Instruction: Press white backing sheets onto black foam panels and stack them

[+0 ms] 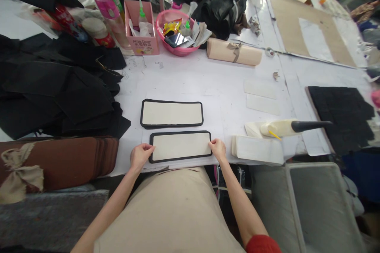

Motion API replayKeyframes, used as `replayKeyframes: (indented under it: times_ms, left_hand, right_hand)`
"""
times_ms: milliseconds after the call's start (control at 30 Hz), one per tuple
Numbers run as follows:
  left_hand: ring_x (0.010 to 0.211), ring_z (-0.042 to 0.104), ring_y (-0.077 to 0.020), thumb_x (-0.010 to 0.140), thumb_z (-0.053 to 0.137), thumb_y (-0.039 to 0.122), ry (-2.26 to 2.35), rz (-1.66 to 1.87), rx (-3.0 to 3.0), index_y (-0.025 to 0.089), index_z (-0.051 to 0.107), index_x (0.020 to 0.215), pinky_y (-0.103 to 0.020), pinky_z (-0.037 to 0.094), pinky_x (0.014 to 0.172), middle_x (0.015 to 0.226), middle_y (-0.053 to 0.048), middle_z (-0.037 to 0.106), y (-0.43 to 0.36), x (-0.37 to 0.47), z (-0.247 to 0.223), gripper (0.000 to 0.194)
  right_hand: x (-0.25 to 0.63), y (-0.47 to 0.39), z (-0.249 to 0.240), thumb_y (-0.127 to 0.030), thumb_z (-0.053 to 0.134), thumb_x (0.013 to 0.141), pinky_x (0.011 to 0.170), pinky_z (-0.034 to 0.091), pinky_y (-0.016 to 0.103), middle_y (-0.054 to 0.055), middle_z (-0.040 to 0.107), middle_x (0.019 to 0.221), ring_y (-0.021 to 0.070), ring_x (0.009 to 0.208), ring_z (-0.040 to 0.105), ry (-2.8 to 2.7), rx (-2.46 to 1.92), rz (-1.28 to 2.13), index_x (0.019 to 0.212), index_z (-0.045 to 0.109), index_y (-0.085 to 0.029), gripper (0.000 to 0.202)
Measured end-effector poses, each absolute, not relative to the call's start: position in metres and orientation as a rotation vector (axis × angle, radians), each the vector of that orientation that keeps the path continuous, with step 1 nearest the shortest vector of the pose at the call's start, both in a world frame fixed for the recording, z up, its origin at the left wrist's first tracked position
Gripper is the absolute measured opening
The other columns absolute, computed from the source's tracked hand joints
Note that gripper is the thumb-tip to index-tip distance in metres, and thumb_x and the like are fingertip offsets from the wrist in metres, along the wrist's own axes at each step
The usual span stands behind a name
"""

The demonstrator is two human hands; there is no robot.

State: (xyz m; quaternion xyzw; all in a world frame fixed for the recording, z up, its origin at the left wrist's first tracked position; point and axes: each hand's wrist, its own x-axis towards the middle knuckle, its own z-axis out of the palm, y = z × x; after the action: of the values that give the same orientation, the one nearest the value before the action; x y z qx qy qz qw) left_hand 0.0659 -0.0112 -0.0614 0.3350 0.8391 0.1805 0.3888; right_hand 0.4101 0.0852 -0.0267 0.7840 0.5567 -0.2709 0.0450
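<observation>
A black-edged panel [181, 146] with a cream rectangular face lies near the table's front edge. My left hand [141, 156] pinches its left end between thumb and fingers. At the opposite end, my right hand [218, 149] grips the short right edge the same way. Just beyond it rests a second, similar panel [172, 113], apparently a small stack, its black rim showing all round. To the right of my right hand sits a pile of white rectangular boards [258, 149]. Behind that pile lies a cream bottle with a black nozzle [280, 127].
Loose black pieces [56, 87] heap up on the left, above a tied brown stack [65, 162]. Farther back stand a pink box [142, 45], a pink basin [181, 50] and a tied beige roll [219, 51]. A black stack [341, 114] lies right, above a grey bin [323, 205].
</observation>
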Motion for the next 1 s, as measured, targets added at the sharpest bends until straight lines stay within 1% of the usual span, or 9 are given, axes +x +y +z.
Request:
replayKeyframes:
  times_ms: [200,1000]
  left_hand:
    - [0.06,0.065,-0.0202,0.068,0.065,0.05,2.132,0.458,0.854,0.021,0.068,0.073,-0.029,0.042,0.058,0.062,-0.001,0.069,-0.013,0.063,-0.066,0.029]
    - [0.062,0.064,-0.0202,0.066,0.063,0.049,2.147,0.469,0.841,0.022,0.068,0.072,-0.029,0.042,0.058,0.066,-0.002,0.07,-0.014,0.064,-0.07,0.028]
  right_hand:
    - [0.408,0.085,-0.027,-0.023,0.057,0.078,0.068,0.043,0.024,0.006,0.075,0.086,0.0212,0.085,0.068,1.654,2.413,-0.812,0.082,0.072,-0.019,0.017]
    - [0.402,0.092,-0.02,-0.022,0.057,0.079,0.071,0.043,0.024,0.009,0.074,0.092,0.0213,0.091,0.068,1.63,2.312,-0.79,0.088,0.072,-0.018,0.018]
